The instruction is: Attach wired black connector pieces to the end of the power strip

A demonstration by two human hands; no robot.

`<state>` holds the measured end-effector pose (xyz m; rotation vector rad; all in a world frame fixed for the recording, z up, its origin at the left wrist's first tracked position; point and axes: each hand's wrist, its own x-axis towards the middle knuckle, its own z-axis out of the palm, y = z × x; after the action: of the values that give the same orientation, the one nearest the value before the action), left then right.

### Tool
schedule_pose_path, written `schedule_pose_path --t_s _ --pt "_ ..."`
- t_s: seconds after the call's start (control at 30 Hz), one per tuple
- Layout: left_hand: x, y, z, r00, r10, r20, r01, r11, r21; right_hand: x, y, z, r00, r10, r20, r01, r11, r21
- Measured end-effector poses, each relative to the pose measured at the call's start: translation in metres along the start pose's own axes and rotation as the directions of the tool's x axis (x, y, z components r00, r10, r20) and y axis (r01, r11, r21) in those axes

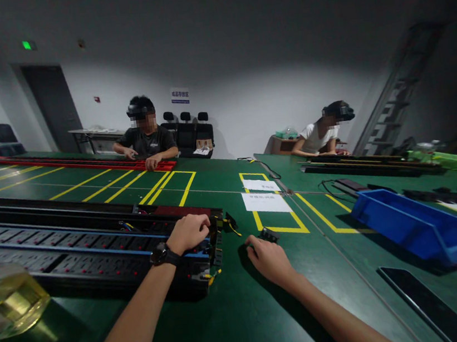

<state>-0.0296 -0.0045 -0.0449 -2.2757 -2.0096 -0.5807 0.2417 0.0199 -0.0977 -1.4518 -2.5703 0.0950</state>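
My left hand [189,233], with a black watch on the wrist, rests on the right end of a long black socket strip assembly [109,259]. Its fingers are curled, and what they hold, if anything, is hidden. Yellow wires [214,276] stick out at the assembly's end. To the right, my right hand [267,255] is over the green table [249,325], fingers bent and close together, with nothing clearly visible in them. Just beyond its fingers lies a small black part [269,234]. Another black piece with a yellow wire [231,224] sits at the assembly's corner.
A bottle of yellow liquid [11,297] stands at the left. On the right are a blue bin [415,225] and a phone [431,301]. White papers [266,202] lie ahead. Across the table, one person [148,139] handles a red frame [118,164]; another [320,136] leans at the right.
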Motion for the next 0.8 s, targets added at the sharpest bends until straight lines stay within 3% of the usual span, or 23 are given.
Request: schedule_pose_path --t_s 0.8 --pt "-0.0002 -0.0011 0.0002 1.000 0.011 0.003 -0.011 1.000 -0.015 0.0009 0.0010 0.0015 1.000 -0.004 -0.002 0.004 1.000 0.018"
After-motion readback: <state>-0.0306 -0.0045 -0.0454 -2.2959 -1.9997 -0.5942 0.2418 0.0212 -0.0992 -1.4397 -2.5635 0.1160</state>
